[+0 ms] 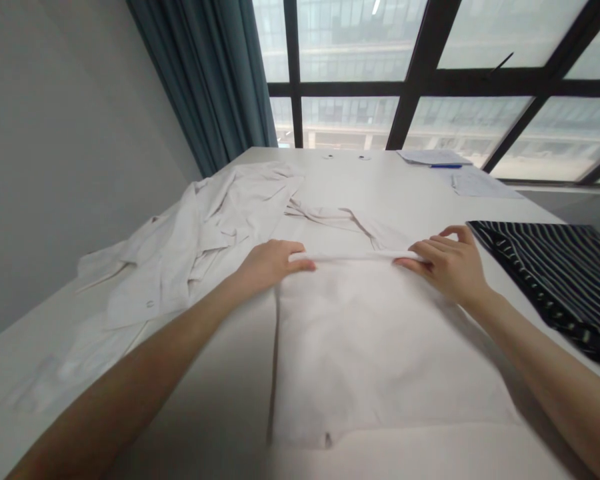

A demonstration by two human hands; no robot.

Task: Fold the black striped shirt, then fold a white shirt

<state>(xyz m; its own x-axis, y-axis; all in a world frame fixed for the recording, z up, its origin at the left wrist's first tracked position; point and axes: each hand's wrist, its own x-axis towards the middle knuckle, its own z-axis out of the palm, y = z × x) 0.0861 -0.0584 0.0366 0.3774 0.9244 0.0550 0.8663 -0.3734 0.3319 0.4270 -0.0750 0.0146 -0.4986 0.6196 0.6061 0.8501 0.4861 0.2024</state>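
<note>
A white garment [370, 347] is stretched between my two hands, its upper edge drawn into a straight fold and its lower part coming down toward me. My left hand [275, 263] pinches the left end of that edge, thumb on the near side. At the right end, my right hand [447, 263] grips the same edge between thumb and curled fingers. Just beyond the fold, a thin strip of white cloth [340, 217] trails across the table. How many layers the garment has, I cannot tell.
Crumpled white clothing [220, 220] lies along the left of the white table [360, 180]. To the right is a dark striped cloth [555, 273]. Papers [430, 157] and a blue pen [446, 166] rest at the far right. A blue curtain [215, 80] and windows stand behind.
</note>
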